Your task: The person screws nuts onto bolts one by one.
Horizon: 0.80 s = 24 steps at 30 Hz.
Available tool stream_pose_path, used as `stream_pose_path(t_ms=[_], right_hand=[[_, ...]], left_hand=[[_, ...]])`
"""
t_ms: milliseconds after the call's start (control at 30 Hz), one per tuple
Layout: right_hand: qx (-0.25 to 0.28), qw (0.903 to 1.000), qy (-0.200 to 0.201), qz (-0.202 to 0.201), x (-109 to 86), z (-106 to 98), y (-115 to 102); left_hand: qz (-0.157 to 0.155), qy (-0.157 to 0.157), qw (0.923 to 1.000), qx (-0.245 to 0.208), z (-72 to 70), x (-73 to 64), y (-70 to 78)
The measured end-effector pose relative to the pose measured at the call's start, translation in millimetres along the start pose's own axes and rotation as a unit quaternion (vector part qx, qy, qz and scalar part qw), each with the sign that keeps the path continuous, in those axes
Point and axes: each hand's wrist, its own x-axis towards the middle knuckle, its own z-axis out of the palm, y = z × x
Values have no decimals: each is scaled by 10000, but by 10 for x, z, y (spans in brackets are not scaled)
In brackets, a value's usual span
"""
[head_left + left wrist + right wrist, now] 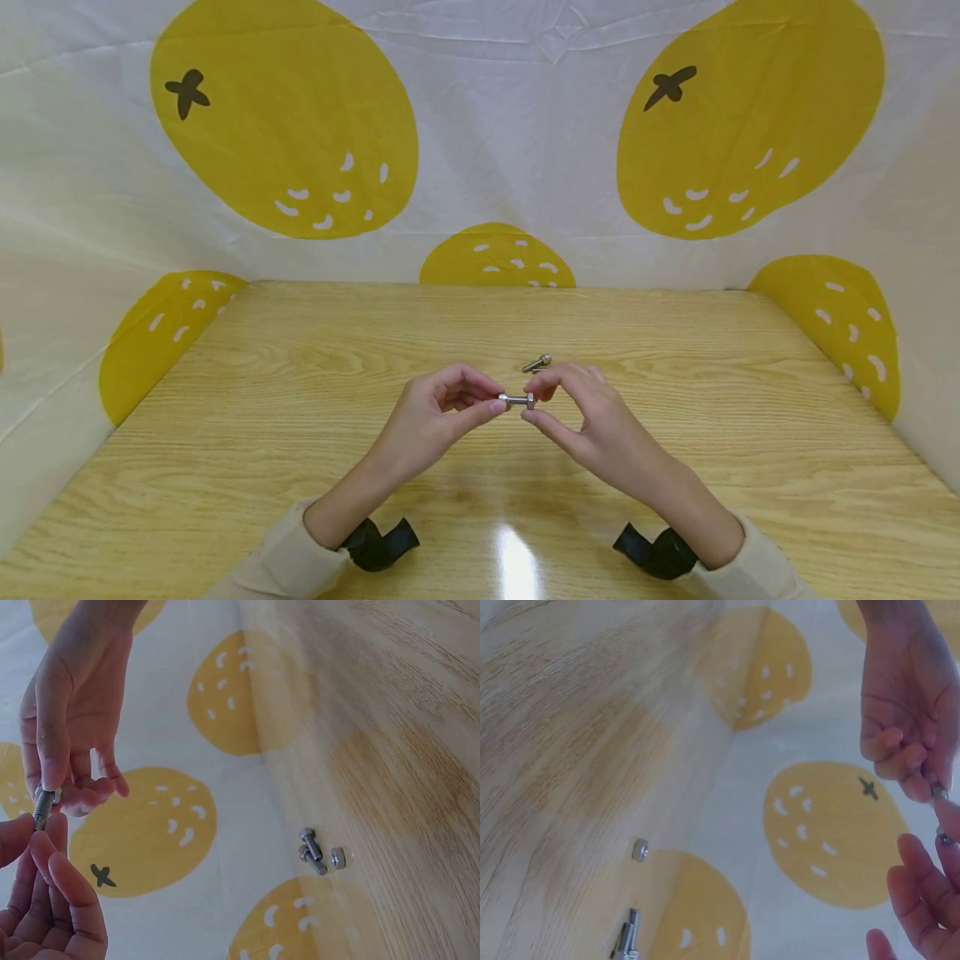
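A metal bolt (517,400) is held level above the table between the two hands. My left hand (438,414) pinches its left end between thumb and fingertips. A hexagonal nut (531,401) sits at the bolt's right end, with the right hand's (600,425) thumb below it and a fingertip above it. Threads on the bolt's shank show in the left wrist view, where the left hand (56,900) comes in from below and the right hand (79,705) from above. Fingers partly cover both ends of the bolt.
Behind the right hand, loose bolts (537,363) lie on the wooden table (337,333). A small round metal piece, seemingly a nut (338,858), lies beside them. White cloth (517,150) with yellow fruit prints encloses the table's back and sides. Black straps (382,546) circle the wrists.
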Motion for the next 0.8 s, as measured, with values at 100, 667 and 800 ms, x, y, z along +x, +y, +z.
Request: stream_pose_path(t_ms=[100, 667, 800], right_hand=[[-10, 10000, 27, -9, 2, 3, 2], [108, 9972, -266, 684, 8, -46, -8], [150, 9977, -247, 621, 7, -42, -23]], left_hand=[[-27, 9, 10000, -13, 1, 2, 4], [76, -28, 10000, -32, 8, 0, 2], [81, 8, 10000, 35, 8, 0, -7]])
